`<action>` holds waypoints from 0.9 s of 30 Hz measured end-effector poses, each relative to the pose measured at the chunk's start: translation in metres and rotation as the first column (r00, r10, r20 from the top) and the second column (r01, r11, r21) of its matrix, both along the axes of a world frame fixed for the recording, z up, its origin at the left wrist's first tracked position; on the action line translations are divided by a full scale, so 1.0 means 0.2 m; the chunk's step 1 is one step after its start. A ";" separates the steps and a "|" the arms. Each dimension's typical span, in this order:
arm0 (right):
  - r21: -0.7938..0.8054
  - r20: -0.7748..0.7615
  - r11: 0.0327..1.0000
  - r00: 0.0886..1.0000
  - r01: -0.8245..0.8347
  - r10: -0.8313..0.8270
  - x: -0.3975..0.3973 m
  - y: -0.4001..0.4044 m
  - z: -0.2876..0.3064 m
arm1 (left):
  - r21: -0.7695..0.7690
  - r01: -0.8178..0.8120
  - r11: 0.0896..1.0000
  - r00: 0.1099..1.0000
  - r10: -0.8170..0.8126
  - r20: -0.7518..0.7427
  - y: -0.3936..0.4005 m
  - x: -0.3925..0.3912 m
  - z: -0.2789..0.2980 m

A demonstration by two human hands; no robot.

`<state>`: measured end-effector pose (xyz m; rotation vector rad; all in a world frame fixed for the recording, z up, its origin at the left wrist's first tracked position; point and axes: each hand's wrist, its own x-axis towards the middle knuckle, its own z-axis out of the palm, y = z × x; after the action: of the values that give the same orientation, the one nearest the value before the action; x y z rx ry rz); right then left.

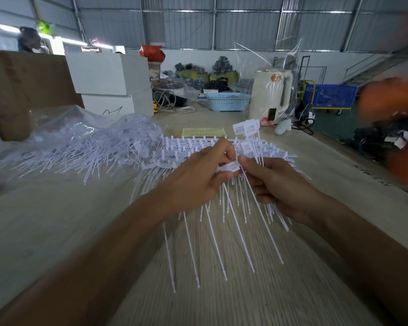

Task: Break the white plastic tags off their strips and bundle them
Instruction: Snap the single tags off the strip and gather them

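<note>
My left hand pinches the head end of a strip of white plastic tags, whose long thin tails fan down towards me over the table. My right hand grips a small bunch of loose tags; their flat heads stick up above my fingers and their tails poke out below the palm. Both hands meet at the strip, thumbs close together. Behind them lies a stack of whole tag strips.
A heap of loose tags spills from a clear bag at the left of the wooden table. White boxes, a blue basket and a bagged white kettle stand at the back. A person in orange is at the right edge.
</note>
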<state>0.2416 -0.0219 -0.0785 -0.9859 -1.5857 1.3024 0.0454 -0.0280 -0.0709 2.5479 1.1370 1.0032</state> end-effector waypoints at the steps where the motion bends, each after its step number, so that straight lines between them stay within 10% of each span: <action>1: 0.005 0.004 1.000 1.000 0.009 -0.009 0.00 0.00 0.00 | -0.006 0.010 1.000 1.000 -0.010 -0.008 0.00 0.00 0.00; 10: -0.107 -0.140 0.981 0.975 0.161 -0.175 0.02 0.05 0.00 | 0.107 -0.213 0.971 0.966 0.225 -0.124 0.04 -0.02 -0.03; 27: 0.229 0.076 0.968 0.990 0.102 -0.122 0.01 0.01 0.01 | 0.191 -0.173 0.966 0.985 0.173 0.017 0.05 -0.05 -0.01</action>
<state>0.2441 -0.0208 -0.0772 -0.9869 -1.6779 0.9889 0.0357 -0.0175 -0.0730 2.6293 1.3440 1.2091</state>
